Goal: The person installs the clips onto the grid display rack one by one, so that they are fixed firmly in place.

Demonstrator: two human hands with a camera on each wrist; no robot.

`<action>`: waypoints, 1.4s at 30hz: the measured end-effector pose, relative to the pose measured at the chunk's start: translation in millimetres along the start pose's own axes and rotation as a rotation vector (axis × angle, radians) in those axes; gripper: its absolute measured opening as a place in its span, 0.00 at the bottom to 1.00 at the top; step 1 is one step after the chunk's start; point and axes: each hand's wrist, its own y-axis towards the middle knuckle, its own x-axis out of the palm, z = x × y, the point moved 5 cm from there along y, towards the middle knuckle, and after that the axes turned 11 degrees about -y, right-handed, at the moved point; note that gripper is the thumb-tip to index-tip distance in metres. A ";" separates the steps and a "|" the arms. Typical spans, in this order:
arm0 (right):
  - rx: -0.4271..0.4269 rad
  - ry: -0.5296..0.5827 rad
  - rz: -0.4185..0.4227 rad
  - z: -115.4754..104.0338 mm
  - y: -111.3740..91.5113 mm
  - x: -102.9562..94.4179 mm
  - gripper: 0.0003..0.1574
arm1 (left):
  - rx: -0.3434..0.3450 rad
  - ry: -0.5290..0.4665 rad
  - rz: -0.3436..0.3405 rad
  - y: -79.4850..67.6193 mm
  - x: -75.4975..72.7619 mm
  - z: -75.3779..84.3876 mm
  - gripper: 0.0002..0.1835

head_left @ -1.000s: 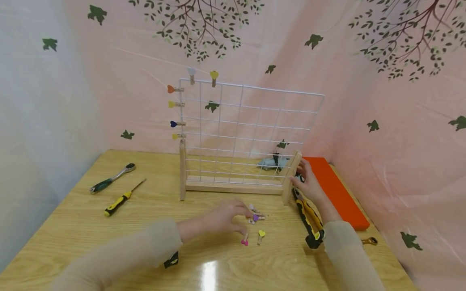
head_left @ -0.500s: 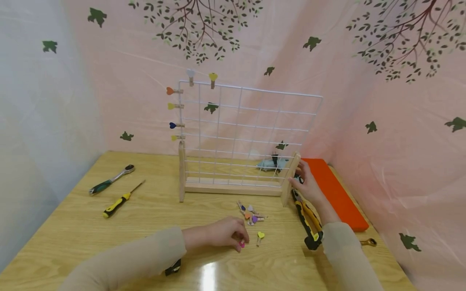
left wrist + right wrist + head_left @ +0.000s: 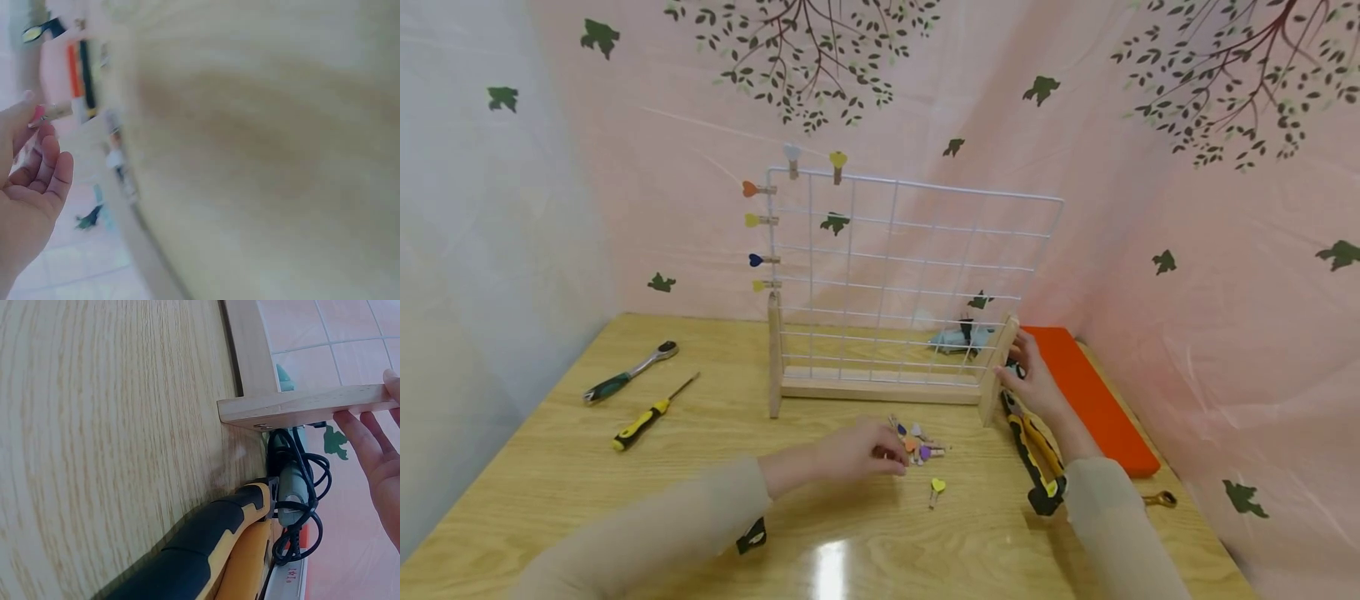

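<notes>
In the left wrist view my left hand (image 3: 861, 451) pinches a small wooden clothespin with a pink heart (image 3: 40, 113) between thumb and fingertips. It hovers over the table, just left of a small pile of heart clothespins (image 3: 924, 452). One clothespin with a yellow heart (image 3: 937, 485) lies apart, nearer to me. My right hand (image 3: 1036, 382) grips the right wooden post (image 3: 300, 407) of a stand. A white wire grid (image 3: 891, 242) rises from that stand. Several heart clothespins are clipped along its left side and top, among them a dark blue one (image 3: 756, 260).
Yellow-black pliers (image 3: 1034, 450) and an orange-red box (image 3: 1093, 398) lie right of the stand. A glue gun with a coiled cord (image 3: 292, 494) sits behind the post. At left are a ratchet (image 3: 631, 372) and a screwdriver (image 3: 653, 414). A black object (image 3: 752, 536) shows below my left sleeve.
My left hand reached down to the pink clothespin on the table, pinched it and lifted it, moving back a little toward the grid. The right hand stayed on the post.
</notes>
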 end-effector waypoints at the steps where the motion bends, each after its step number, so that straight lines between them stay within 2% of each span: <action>1: 0.002 0.000 0.002 2.0 0.5 0.2 0.42 | 0.008 0.011 0.024 1.1 -7.9 3.7 0.08; 4: 0.002 -0.016 0.005 6.5 1.5 1.0 0.42 | 0.027 0.046 0.104 4.4 -33.4 15.1 0.07; 7: -0.006 -0.030 0.004 8.8 1.9 1.6 0.42 | -0.001 0.071 0.180 6.9 -61.3 27.7 0.06; 9: -0.013 -0.033 0.004 9.1 2.1 1.5 0.41 | -0.022 0.067 0.206 10.0 -81.5 38.5 0.06; 12: -0.022 -0.033 0.004 8.4 2.0 1.0 0.41 | 0.046 0.093 0.274 19.2 -117.6 61.1 0.06; 15: -0.020 -0.035 0.004 8.1 1.6 -0.5 0.41 | 0.144 0.166 0.384 29.5 -159.0 85.4 0.06; 19: -0.015 -0.041 0.003 7.0 1.7 -1.0 0.42 | 0.190 0.252 0.528 37.6 -212.0 115.1 0.08; 23: -0.007 -0.027 0.002 -1.2 1.6 -1.7 0.42 | 0.236 0.300 0.626 45.1 -251.9 138.3 0.10; 27: 0.008 -0.026 -0.004 -13.2 -1.1 -2.2 0.42 | 0.196 0.360 0.673 53.2 -276.9 149.2 0.11; 32: 0.016 -0.042 -0.004 -23.5 -3.7 -3.2 0.41 | 0.149 0.426 0.708 62.4 -296.5 150.3 0.10; 38: 0.007 -0.044 -0.008 -27.4 -4.3 -2.5 0.40 | 0.060 0.425 0.731 67.1 -309.0 143.7 0.08; 42: -0.001 -0.045 -0.008 -26.8 -5.1 -2.5 0.41 | 0.000 0.436 0.714 68.8 -311.6 139.4 0.09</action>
